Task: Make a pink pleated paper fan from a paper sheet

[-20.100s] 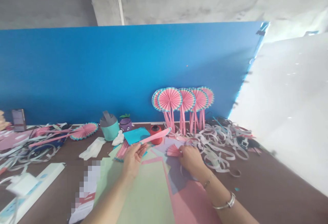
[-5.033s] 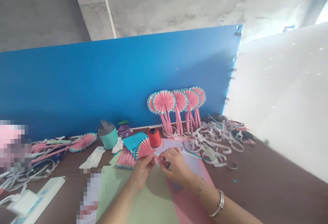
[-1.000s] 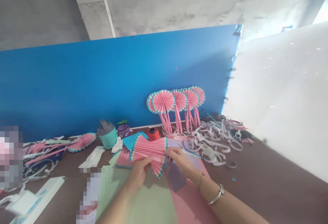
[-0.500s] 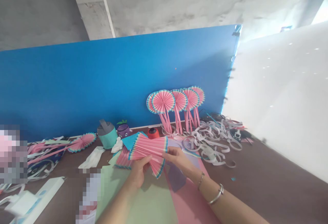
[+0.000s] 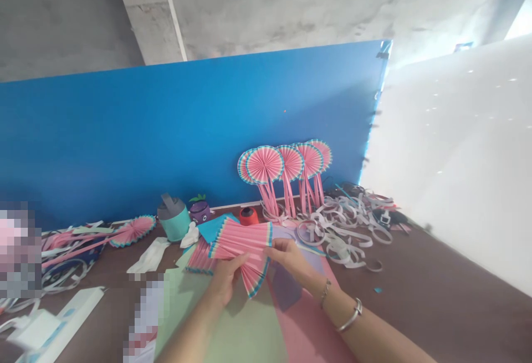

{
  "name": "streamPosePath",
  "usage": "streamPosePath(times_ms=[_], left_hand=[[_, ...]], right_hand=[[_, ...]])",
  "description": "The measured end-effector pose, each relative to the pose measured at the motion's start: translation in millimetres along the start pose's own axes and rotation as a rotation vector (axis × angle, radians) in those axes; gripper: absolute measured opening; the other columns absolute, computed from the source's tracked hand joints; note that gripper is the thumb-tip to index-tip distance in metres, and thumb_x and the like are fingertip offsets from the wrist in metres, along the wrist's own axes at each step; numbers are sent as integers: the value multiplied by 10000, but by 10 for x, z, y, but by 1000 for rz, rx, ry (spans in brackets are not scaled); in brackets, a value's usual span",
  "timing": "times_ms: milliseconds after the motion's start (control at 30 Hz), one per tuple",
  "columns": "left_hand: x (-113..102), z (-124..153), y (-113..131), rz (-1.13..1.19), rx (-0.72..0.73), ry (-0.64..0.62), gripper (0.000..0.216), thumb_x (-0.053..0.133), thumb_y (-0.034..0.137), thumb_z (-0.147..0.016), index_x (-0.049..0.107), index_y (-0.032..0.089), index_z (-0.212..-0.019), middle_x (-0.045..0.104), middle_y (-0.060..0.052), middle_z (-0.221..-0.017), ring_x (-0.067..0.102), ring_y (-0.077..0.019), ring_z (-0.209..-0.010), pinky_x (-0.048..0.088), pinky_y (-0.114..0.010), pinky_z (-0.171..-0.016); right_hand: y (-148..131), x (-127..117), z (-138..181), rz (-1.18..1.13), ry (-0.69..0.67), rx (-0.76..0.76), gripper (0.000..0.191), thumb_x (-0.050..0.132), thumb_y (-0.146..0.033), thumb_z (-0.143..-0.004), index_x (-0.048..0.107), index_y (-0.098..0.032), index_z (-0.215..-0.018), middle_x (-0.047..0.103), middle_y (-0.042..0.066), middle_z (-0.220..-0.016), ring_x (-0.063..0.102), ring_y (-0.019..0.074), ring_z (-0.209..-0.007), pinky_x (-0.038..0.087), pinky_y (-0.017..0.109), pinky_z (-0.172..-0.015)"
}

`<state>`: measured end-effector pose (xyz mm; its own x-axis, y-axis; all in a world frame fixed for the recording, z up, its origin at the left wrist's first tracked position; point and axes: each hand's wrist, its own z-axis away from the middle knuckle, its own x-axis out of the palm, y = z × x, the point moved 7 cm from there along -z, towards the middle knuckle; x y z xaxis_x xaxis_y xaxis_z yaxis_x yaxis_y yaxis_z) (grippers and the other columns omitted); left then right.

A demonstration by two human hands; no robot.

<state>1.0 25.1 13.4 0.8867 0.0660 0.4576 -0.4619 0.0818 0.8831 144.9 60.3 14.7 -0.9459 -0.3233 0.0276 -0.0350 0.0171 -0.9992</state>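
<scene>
Between my hands is a pleated pink paper strip (image 5: 243, 238) with blue and cream edges, its folds partly fanned out. My left hand (image 5: 228, 275) grips it from below, thumb laid across the pleats. At its right side, the thumb and fingers of my right hand (image 5: 286, 256) pinch the folded edge. One end of the strip hangs downward, spread like a fan. Behind it on the left lies another pleated pink piece (image 5: 200, 257), partly covered. Under my hands are a green paper sheet (image 5: 233, 330) and a pink sheet (image 5: 311, 330).
Finished pink paper fans (image 5: 265, 164) lean against the blue partition (image 5: 166, 130). White strips (image 5: 349, 235) lie tangled at right. A teal container (image 5: 174, 223), purple pot (image 5: 200, 211) and red round object (image 5: 248, 216) stand behind. A power strip (image 5: 70, 321) is at left.
The lower end of the pleated strip has spread wider and dropped slightly. Both hands keep hold of the strip in nearly the same place.
</scene>
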Motion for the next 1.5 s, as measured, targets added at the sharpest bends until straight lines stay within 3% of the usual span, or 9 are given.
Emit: streamPosePath(times_ms=[367, 533, 767, 1100, 1500], left_hand=[[-87, -15, -17, 31, 5, 69, 488, 859, 320, -529, 709, 118, -947, 751, -108, -974, 674, -304, -996, 499, -396, -939], [-50, 15, 16, 23, -2, 73, 495, 863, 293, -513, 702, 117, -947, 751, -113, -973, 670, -317, -1004, 506, -404, -922], [-67, -11, -10, 41, 4, 63, 547, 864, 312, -533, 680, 113, -1008, 743, -125, -1003, 673, -311, -1002, 506, -409, -915], [-81, -16, -18, -30, 44, 45, 609, 852, 298, -554, 662, 124, -1107, 718, -124, -1093, 637, -317, -1077, 462, -415, -975], [1, 42, 60, -54, 32, 36, 526, 845, 292, -491, 702, 132, -971, 745, -121, -996, 624, -344, -1087, 465, -430, -957]], right_hand=[[-106, -12, 52, 93, -17, -45, 399, 578, -488, -773, 516, -193, -512, 503, -21, -516, 451, 125, -537, 355, 261, -564], [-90, -26, 31, 46, -2, -42, 384, 619, -485, -741, 518, -197, -508, 500, -26, -518, 441, 122, -529, 353, 263, -568], [-40, 89, 23, -71, -142, -40, 321, 750, -447, -642, 681, -162, -770, 648, 9, -717, 539, 150, -653, 409, 273, -651], [-4, -22, 7, -41, 30, 26, 296, 680, -395, -649, 506, -188, -529, 430, -53, -520, 382, 104, -535, 328, 250, -550], [37, -53, -38, -32, 11, -2, 302, 657, -430, -670, 504, -201, -546, 412, -47, -546, 376, 119, -550, 332, 259, -570]])
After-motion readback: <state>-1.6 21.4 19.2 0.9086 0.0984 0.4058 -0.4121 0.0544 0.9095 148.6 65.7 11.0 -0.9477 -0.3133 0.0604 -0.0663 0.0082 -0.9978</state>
